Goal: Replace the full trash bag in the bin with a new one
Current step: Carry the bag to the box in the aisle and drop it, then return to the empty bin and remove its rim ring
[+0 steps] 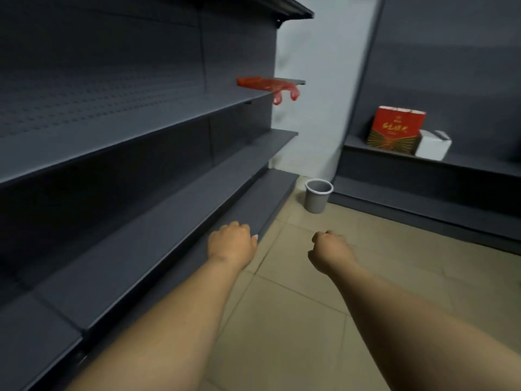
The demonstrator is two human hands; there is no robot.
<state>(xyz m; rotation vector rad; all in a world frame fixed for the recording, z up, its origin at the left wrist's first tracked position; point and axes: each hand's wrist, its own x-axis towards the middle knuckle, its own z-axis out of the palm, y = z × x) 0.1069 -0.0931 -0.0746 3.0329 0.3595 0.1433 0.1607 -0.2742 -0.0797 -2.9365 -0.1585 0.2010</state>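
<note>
Head view: both bare forearms reach forward over a tiled floor point(296, 320), between dark shelving point(141, 193) on the left and a low dark shelf point(394, 153) on the right.
Left hand point(231, 244): curled into a loose fist, knuckles up, holding nothing; it hangs in front of the edge of the lowest shelf board, and whether it touches the edge cannot be told.
Right hand point(331, 251): closed in a fist, empty, in the air above the floor.
Bin point(318, 195): small, grey, round, upright on the floor in the far corner between the two shelf units, well apart from both hands; no bag shows at its rim.
Bag point(267, 85): red plastic, lying on an upper shelf at the far end, its handles drooping over the edge.
Hidden or unclear: the inside of the bin is in shadow; the fingertips of both hands are tucked under; the picture is soft with blur.
Box point(396, 128): red with gold rays, standing on the right shelf; its gold lettering is too blurred to read.
White box point(432, 145): just beside the red one, plain.
</note>
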